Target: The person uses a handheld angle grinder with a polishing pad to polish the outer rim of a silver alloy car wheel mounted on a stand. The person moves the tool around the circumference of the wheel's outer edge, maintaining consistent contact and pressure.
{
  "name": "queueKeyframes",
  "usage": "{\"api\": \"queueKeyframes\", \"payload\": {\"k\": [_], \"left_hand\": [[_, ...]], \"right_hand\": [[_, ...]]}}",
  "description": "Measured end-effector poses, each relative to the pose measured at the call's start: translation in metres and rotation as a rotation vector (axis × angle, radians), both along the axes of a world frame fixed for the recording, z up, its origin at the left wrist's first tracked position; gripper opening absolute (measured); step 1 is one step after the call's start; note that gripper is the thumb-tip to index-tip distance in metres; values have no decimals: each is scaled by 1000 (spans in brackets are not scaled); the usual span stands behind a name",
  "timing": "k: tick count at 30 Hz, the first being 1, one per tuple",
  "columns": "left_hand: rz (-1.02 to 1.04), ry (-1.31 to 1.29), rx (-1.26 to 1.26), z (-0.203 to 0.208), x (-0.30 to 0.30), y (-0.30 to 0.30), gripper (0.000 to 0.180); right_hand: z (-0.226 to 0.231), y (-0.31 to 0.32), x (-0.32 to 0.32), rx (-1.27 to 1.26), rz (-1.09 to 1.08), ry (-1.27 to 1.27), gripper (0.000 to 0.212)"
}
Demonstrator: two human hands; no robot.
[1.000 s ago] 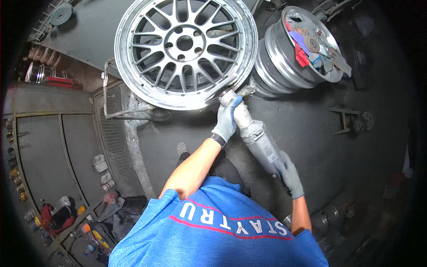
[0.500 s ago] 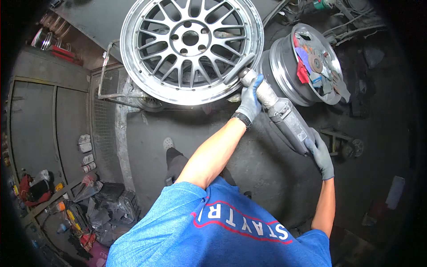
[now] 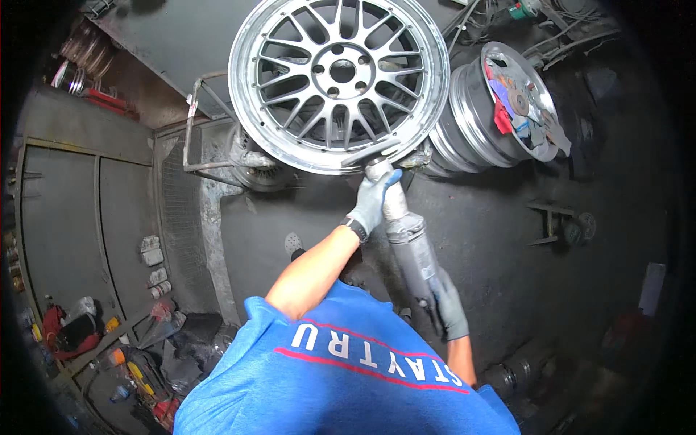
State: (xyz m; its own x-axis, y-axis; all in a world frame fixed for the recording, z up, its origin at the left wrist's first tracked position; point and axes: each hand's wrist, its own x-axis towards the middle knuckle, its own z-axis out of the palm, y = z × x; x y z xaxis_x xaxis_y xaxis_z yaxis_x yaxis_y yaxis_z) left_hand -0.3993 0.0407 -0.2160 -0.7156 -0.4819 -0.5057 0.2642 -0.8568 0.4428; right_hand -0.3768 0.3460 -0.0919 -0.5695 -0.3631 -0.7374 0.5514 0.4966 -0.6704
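A silver mesh-spoke wheel rim (image 3: 325,81) faces me at the top of the view, with a bright polished lip. Both gloved hands hold a grey angle grinder (image 3: 415,255). Its flat disc (image 3: 368,152) is seen nearly edge-on, tilted at the near lip of the wheel rim; whether it touches cannot be told. My left hand (image 3: 371,199) wraps the pale neck just behind the grinder's head. My right hand (image 3: 451,308) is closed around the rear of the body, lower and to the right.
Right of the rim, another wheel (image 3: 471,123) lies on its side, with cloths, sanding pieces and a disc inside its face. A metal tube frame (image 3: 190,138) stands at left. Cables (image 3: 569,43) run at upper right. Bags and clutter (image 3: 181,355) fill the lower left.
The grinder has come left and stands more upright, its disc shifting from the rim's right side toward its near lip. Both hands moved left with it. The wheel rim appears farther right in view.
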Motion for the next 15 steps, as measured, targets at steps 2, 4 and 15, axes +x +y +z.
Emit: {"api": "queueKeyframes", "payload": {"k": [2, 4, 15], "left_hand": [[-6, -78, -141, -3, 26, -16, 23], [-89, -118, -191, -7, 46, -33, 24], [-209, -277, -689, 31, 147, -66, 13]], "right_hand": [[-14, -17, 45, -89, -48, -9, 63], [-56, -15, 83, -201, -103, -13, 66], [-72, -34, 132, -184, 104, 32, 68]]}}
